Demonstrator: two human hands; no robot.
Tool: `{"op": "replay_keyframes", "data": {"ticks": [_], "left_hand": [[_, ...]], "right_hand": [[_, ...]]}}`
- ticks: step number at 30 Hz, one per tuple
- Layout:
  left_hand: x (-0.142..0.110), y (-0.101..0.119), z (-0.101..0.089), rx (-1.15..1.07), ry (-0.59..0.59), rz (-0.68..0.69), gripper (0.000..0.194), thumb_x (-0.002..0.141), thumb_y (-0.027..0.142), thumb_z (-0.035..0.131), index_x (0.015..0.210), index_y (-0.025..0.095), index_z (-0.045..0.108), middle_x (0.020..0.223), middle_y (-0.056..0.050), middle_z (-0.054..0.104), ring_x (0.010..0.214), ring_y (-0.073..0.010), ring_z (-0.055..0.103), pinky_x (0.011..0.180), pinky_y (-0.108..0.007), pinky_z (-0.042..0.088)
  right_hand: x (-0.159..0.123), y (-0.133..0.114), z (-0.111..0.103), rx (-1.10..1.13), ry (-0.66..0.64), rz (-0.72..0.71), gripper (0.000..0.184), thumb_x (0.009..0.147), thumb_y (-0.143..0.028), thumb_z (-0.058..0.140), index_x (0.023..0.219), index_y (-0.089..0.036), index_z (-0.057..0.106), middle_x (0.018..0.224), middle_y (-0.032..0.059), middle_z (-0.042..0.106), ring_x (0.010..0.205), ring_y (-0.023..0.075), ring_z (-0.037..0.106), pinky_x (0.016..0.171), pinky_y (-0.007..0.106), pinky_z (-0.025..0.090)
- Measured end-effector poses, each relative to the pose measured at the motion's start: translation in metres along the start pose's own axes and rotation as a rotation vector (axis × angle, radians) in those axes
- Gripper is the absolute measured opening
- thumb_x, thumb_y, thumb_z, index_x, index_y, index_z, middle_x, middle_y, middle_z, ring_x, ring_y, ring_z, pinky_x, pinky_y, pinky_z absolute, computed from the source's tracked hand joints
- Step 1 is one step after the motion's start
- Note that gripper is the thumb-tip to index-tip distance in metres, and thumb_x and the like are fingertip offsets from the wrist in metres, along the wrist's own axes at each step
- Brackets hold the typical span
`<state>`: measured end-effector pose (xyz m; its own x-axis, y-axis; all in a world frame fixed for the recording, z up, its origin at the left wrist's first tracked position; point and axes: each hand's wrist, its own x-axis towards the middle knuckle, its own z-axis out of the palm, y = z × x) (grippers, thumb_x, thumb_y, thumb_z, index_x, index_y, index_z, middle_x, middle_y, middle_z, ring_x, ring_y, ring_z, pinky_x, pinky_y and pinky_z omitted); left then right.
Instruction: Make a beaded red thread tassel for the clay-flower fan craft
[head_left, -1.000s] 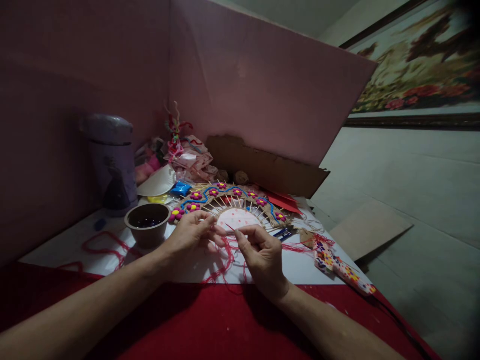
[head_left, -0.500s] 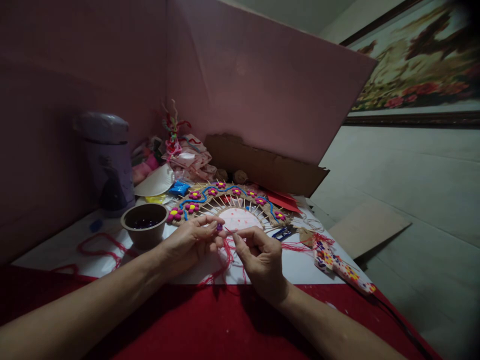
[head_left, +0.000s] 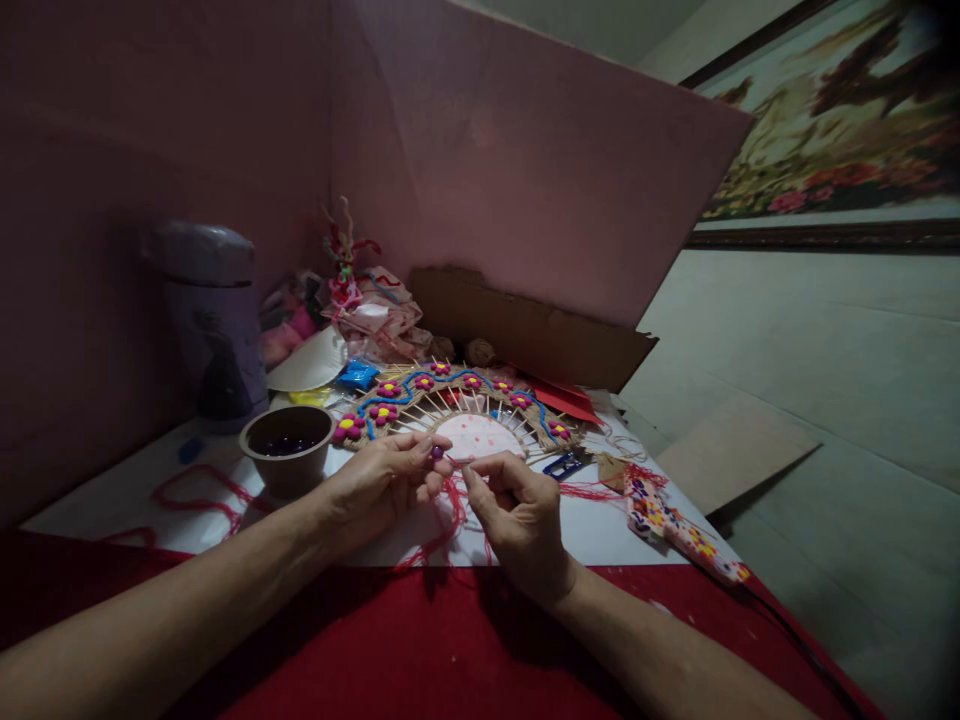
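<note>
A small purple bead (head_left: pixel 437 453) is pinched between the thumb and forefinger of my left hand (head_left: pixel 394 482). Just to its right, my right hand (head_left: pixel 521 510) is closed with thumb and forefinger together on a thin red thread (head_left: pixel 460 461) that reaches toward the bead. Whether the thread passes through the bead I cannot tell. Loose red yarn (head_left: pixel 451 515) hangs below and between the hands onto the white sheet. Behind them lies a woven half-ring fan (head_left: pixel 409 400) with sticks, a blue wavy cord and magenta flowers with yellow centres.
Left of my left hand stands a brown bowl (head_left: pixel 289 450) with dark beads inside. A purple flask (head_left: pixel 214 330) is behind it. At the right lie a flower-patterned glue gun (head_left: pixel 686 530) with a cord and a dark blue tool (head_left: pixel 566 464). Red cloth (head_left: pixel 420 640) covers the front edge.
Both hands stay nearly in place, with the bead still in the left fingers. The right fingertips have shifted very slightly left; the whole view has moved a little.
</note>
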<state>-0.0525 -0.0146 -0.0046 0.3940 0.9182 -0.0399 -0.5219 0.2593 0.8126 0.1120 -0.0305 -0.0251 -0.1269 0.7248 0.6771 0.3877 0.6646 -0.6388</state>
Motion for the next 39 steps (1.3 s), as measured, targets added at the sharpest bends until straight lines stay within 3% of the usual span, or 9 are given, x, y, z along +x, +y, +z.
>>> {"op": "replay_keyframes", "data": {"ticks": [6, 15, 23, 30, 39], "left_hand": [[0.0010, -0.0003, -0.0007, -0.001, 0.012, -0.022, 0.018, 0.087, 0.005, 0.046, 0.085, 0.006, 0.064, 0.068, -0.006, 0.061, 0.047, -0.0052, 0.052, 0.044, -0.013, 0.043], [0.0003, -0.0009, -0.0052, 0.003, -0.011, -0.002, 0.011, 0.083, 0.010, 0.056, 0.091, 0.010, 0.064, 0.067, -0.002, 0.057, 0.048, -0.0052, 0.051, 0.045, -0.014, 0.042], [0.0014, -0.0006, -0.0019, 0.022, 0.009, -0.004, 0.014, 0.085, 0.009, 0.052, 0.082, 0.008, 0.066, 0.064, -0.003, 0.059, 0.044, -0.0039, 0.047, 0.041, -0.013, 0.038], [-0.0017, 0.0034, 0.0016, 0.025, 0.138, -0.061, 0.012, 0.084, 0.011, 0.056, 0.084, 0.007, 0.067, 0.063, -0.003, 0.058, 0.044, -0.0043, 0.046, 0.039, -0.014, 0.034], [-0.0024, 0.0038, 0.0022, 0.003, 0.096, -0.070, 0.012, 0.083, 0.010, 0.056, 0.084, 0.009, 0.068, 0.065, -0.003, 0.058, 0.049, -0.0064, 0.049, 0.044, -0.016, 0.038]], "right_hand": [[-0.0006, 0.0013, 0.0007, 0.023, -0.010, 0.011, 0.014, 0.084, -0.025, 0.056, 0.072, -0.016, 0.058, 0.048, -0.0074, 0.037, 0.040, 0.0059, 0.029, 0.040, 0.021, 0.021], [-0.0003, -0.0002, 0.0003, 0.041, -0.016, 0.004, 0.013, 0.083, -0.023, 0.056, 0.072, -0.016, 0.058, 0.047, -0.0076, 0.036, 0.040, 0.0058, 0.030, 0.040, 0.021, 0.022], [-0.0001, 0.0008, 0.0002, 0.036, -0.010, -0.007, 0.013, 0.083, -0.022, 0.056, 0.072, -0.015, 0.058, 0.047, -0.0078, 0.036, 0.040, 0.0054, 0.029, 0.040, 0.021, 0.021], [-0.0015, 0.0011, 0.0007, 0.035, -0.013, -0.019, 0.013, 0.083, -0.021, 0.056, 0.072, -0.014, 0.058, 0.047, -0.0080, 0.035, 0.040, 0.0051, 0.028, 0.040, 0.020, 0.020], [-0.0014, 0.0018, 0.0010, 0.029, -0.027, -0.028, 0.012, 0.083, -0.021, 0.056, 0.074, -0.013, 0.060, 0.048, -0.0074, 0.037, 0.040, 0.0050, 0.030, 0.040, 0.020, 0.021]]}}
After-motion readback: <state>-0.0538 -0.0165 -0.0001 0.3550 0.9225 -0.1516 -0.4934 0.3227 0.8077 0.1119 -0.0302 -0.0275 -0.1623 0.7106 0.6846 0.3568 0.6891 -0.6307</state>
